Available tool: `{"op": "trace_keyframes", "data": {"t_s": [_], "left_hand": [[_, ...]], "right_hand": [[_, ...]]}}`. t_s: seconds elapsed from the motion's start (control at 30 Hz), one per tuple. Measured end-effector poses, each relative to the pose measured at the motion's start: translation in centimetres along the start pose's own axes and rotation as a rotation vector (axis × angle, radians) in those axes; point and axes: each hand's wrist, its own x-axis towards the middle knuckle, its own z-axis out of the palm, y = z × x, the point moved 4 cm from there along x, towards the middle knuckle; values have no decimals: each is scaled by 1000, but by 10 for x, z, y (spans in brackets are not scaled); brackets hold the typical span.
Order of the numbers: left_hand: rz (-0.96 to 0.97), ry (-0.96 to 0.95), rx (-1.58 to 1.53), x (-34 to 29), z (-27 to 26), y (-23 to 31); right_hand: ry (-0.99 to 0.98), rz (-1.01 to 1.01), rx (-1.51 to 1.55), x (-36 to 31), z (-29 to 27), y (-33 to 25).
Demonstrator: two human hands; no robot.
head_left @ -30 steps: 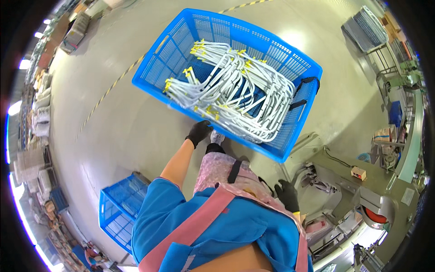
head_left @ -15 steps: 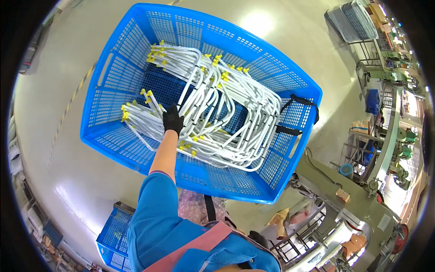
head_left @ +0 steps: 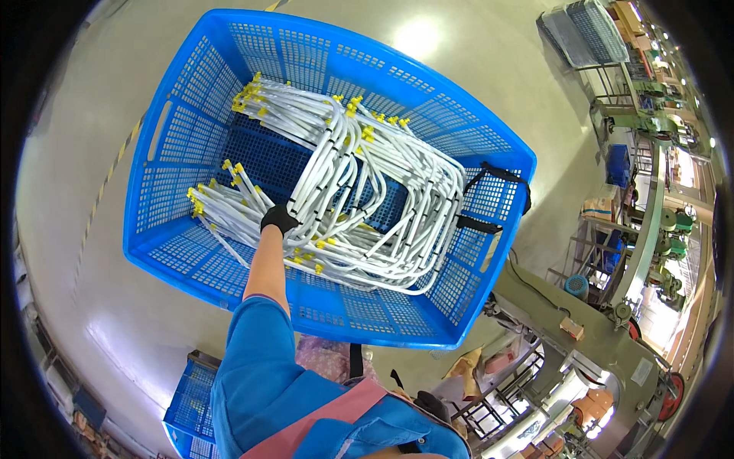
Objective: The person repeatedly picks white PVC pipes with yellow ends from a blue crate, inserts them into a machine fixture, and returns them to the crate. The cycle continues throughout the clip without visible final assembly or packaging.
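My left hand point(head_left: 280, 219), in a black glove, reaches into a large blue plastic basket point(head_left: 138, 222). Its fingers are curled at the bent ends of the white tubes point(head_left: 436, 222) and look closed around one of them; the fingertips are partly hidden. Each tube is a U-shaped frame with yellow tips point(head_left: 197, 200) and small black bands, and many lie nested in the basket. Close to my body on the right, a dark shape point(head_left: 433, 405) looks like my gloved right hand; its fingers cannot be made out.
Black straps point(head_left: 501, 172) hang at the basket's right end. A smaller blue crate point(head_left: 191, 394) stands on the floor at lower left. To the right are a green machine point(head_left: 550, 306) with a red wheel point(head_left: 673, 398) and a row of benches; a grey basket point(head_left: 589, 34) stands farther back.
My left hand has drawn a little toward me along the tubes, and its fingers look more curled. The whole view has shifted slightly, moving the basket left in it.
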Motion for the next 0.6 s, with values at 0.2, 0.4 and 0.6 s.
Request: {"op": "trace_keyframes", "data": {"t_s": [0.2,0.4,0.6], "left_hand": [[134,-277,27,6,16,4],[275,-183,5,-14,43,28],[686,-288,-755,-127,-85,82]], "right_hand": [[-1,41,61,25,13,54],[8,6,139,26,14,72],[107,-211,0,19,-1,34]]}}
